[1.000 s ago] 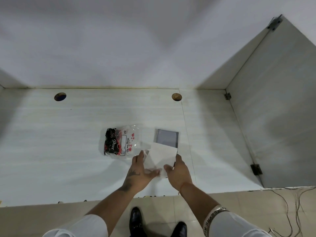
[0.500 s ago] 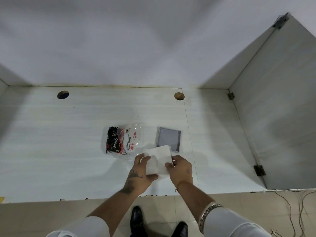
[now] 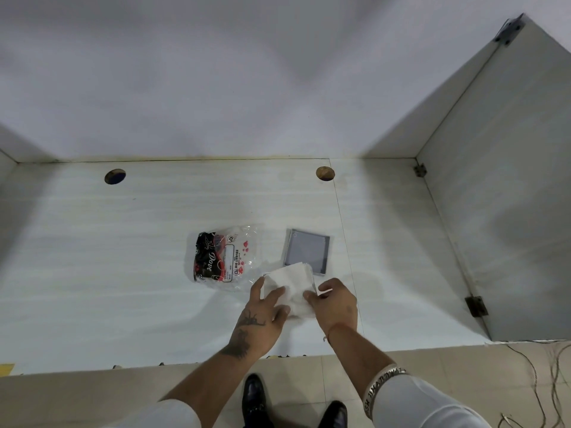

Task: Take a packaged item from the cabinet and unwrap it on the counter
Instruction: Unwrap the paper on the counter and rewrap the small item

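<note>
A stack of white tissues [image 3: 292, 287] lies on the pale counter [image 3: 123, 257] between my two hands. My left hand [image 3: 262, 316] presses its fingers on the stack's left part. My right hand [image 3: 335, 304] pinches the stack's right edge with curled fingers. Just left of the tissues lies the crumpled clear plastic wrapper [image 3: 224, 256] with black and red print. Behind the tissues sits a grey square holder [image 3: 307, 254], partly covered by the stack's far corner.
Two round holes [image 3: 115, 176] [image 3: 325, 173] pierce the counter near the back wall. An open cabinet door [image 3: 506, 196] with hinges stands at the right. Loose cables [image 3: 543, 384] lie on the tiled floor below, beside my black shoes [image 3: 255, 400].
The tissue stack has been drawn back toward me off the grey holder, and my fingers have closed in more on its two sides. The wrapper has stayed put.
</note>
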Motion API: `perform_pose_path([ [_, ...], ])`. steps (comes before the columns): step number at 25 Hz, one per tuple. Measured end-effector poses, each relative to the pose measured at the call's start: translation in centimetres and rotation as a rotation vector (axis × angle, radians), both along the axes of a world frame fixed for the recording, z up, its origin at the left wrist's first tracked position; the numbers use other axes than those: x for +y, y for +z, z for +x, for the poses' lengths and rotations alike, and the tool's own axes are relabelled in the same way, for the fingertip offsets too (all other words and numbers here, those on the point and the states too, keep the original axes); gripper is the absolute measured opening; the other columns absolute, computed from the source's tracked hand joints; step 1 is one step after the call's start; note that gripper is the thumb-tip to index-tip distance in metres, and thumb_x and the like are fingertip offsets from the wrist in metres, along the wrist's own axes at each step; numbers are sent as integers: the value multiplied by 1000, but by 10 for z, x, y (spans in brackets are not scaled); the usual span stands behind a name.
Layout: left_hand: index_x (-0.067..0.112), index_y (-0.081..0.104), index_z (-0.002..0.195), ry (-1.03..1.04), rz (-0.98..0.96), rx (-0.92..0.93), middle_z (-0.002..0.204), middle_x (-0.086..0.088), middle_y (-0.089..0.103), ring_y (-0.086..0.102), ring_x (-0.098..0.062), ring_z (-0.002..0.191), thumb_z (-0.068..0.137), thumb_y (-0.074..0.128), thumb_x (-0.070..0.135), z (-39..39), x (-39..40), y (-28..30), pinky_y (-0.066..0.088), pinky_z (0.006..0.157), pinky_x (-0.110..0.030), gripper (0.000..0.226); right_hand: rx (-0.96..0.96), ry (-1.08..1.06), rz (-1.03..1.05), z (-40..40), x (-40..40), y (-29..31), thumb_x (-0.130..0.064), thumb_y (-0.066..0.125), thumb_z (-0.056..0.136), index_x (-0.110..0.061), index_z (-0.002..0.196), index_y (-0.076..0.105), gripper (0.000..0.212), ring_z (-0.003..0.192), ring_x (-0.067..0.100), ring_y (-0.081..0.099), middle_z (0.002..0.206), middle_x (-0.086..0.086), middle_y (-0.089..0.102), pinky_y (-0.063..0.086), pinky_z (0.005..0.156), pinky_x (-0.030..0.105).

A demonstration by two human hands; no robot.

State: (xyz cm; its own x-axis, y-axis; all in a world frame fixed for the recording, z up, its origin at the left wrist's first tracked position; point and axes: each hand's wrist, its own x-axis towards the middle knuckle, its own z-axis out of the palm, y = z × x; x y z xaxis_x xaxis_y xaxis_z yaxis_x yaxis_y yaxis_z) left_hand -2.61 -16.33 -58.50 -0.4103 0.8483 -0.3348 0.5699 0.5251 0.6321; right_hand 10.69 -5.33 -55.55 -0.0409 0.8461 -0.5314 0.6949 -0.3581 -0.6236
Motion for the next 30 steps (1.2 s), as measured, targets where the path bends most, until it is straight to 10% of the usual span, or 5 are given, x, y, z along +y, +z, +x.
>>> perform_pose_path([
  [6, 37, 47, 148, -95, -61, 153, 165, -3, 28, 40, -30, 144, 97, 41, 42, 8, 3, -8, 47, 109, -37, 51, 8, 124, 100, 2, -6, -1, -24, 61, 87, -18, 78, 73, 17, 68, 23, 64, 71, -1, 71, 52, 60, 27],
  [11, 31, 66, 125, -281, -41, 426, 130, 5, 64, 55, -25, 125, 87, 55, 37, 7, 19, 6, 49, 94, -41, 40, 4, 76, 46, 8, -10, -12, -8, 63, 89, -21, 91, 84, 25, 79, 24, 72, 83, 1, 80, 53, 60, 21],
  [18, 30, 32, 154, -512, -215, 428, 159, -6, 26, 45, -30, 129, 83, 61, 1, 6, 42, 6, 52, 101, -49, 82, -112, 72, 53, -5, -6, -18, -8, 66, 82, -22, 83, 71, 15, 80, 25, 68, 88, 0, 75, 58, 72, 31],
  [30, 25, 8, 162, -612, -371, 513, 167, -5, 11, 36, -40, 140, 89, 63, 8, 15, 58, 7, 30, 114, -68, 93, -259, 218, 84, -14, 25, -16, -51, 59, 90, -31, 91, 74, 25, 84, 25, 73, 90, -7, 75, 61, 73, 32],
])
